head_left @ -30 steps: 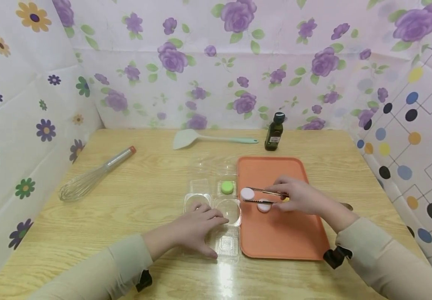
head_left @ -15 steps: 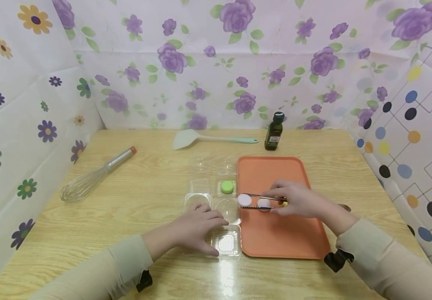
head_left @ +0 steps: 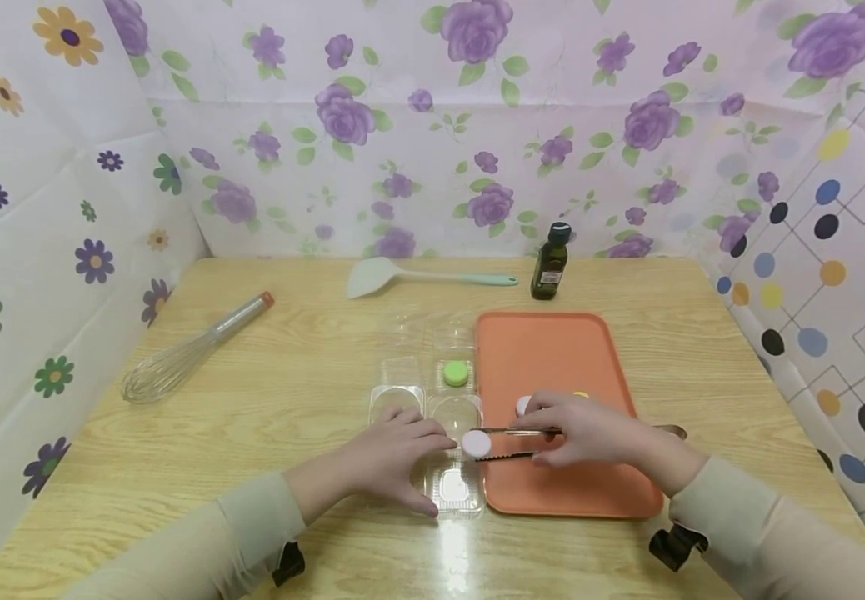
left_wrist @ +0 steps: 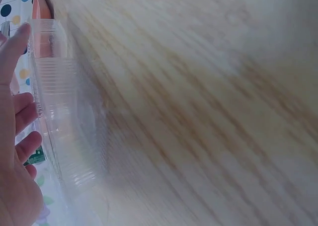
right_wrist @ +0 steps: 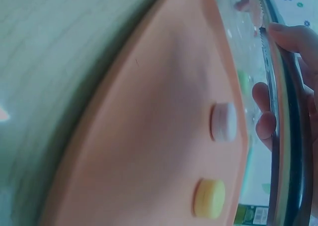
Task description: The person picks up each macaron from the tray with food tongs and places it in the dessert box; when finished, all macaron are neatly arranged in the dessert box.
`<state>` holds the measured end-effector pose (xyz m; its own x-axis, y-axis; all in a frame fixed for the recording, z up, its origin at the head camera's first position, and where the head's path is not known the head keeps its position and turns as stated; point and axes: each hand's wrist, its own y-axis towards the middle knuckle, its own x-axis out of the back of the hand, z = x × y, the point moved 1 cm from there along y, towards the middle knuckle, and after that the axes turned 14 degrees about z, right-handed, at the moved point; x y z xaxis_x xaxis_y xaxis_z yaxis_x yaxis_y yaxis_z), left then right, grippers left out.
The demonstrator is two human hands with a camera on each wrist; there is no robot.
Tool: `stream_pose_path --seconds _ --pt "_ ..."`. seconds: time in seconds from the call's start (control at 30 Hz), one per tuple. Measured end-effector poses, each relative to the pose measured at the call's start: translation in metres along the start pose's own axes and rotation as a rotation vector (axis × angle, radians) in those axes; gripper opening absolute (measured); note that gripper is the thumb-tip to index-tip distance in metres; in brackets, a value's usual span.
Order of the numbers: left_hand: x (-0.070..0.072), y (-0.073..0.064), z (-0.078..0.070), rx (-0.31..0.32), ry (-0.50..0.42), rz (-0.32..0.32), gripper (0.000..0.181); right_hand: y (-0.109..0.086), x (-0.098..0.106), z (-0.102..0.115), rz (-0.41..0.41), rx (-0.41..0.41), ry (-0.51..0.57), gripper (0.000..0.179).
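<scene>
My right hand [head_left: 586,429] grips metal tongs [right_wrist: 290,126], whose tips hold a pale pink macaron [head_left: 476,444] over the tray's left edge, beside the clear plastic boxes. My left hand [head_left: 398,457] rests over the clear plastic box [head_left: 455,492] at the front, fingers spread. The left wrist view shows its fingers along the ribbed box wall [left_wrist: 59,87]. A green macaron [head_left: 456,373] sits in a rear compartment. On the orange tray [head_left: 545,350] lie another pale macaron [right_wrist: 224,121] and a yellow one [right_wrist: 209,198], both partly hidden by my right hand in the head view.
Behind the boxes lies a spatula [head_left: 432,276] with a white blade and mint handle. A dark green bottle [head_left: 548,262] stands upright behind the tray. To the left, a wire whisk [head_left: 196,350] lies on the wooden table [head_left: 290,350]. Patterned sheets enclose the table's back and sides.
My right hand has brought the tongs and pale macaron toward me and slightly left, from the tray's middle to its left edge beside the front boxes. My left hand stays in place.
</scene>
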<state>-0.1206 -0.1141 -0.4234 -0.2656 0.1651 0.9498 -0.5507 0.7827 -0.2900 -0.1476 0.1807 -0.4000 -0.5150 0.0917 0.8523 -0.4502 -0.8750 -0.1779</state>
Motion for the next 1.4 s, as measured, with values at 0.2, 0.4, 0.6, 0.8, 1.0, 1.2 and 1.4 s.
stream_pose_path --seconds 0.2,0.4,0.6,0.8,1.0,1.2,1.4 --pt "0.0 -0.001 -0.001 0.0 -0.017 0.004 0.082 0.005 -0.008 0.011 0.081 -0.021 0.055 0.039" --pt "0.001 -0.001 -0.001 0.001 -0.021 0.004 0.081 0.012 -0.014 0.018 0.115 -0.009 0.031 0.039" --pt "0.0 -0.001 -0.001 0.0 -0.019 0.007 0.08 0.017 -0.015 0.025 0.136 -0.037 -0.07 0.041" --pt "-0.002 0.0 0.0 0.001 -0.014 0.005 0.08 0.022 -0.01 0.036 0.131 -0.023 -0.168 0.039" --pt "-0.002 0.0 0.0 -0.002 -0.015 -0.002 0.08 0.026 -0.007 0.042 0.15 -0.047 -0.212 0.038" --pt "-0.003 -0.001 -0.001 -0.01 -0.011 -0.015 0.08 0.026 -0.005 0.044 0.165 -0.081 -0.197 0.04" --pt "-0.003 -0.001 0.0 -0.012 -0.01 -0.031 0.081 0.022 -0.002 0.041 0.166 -0.08 -0.115 0.042"
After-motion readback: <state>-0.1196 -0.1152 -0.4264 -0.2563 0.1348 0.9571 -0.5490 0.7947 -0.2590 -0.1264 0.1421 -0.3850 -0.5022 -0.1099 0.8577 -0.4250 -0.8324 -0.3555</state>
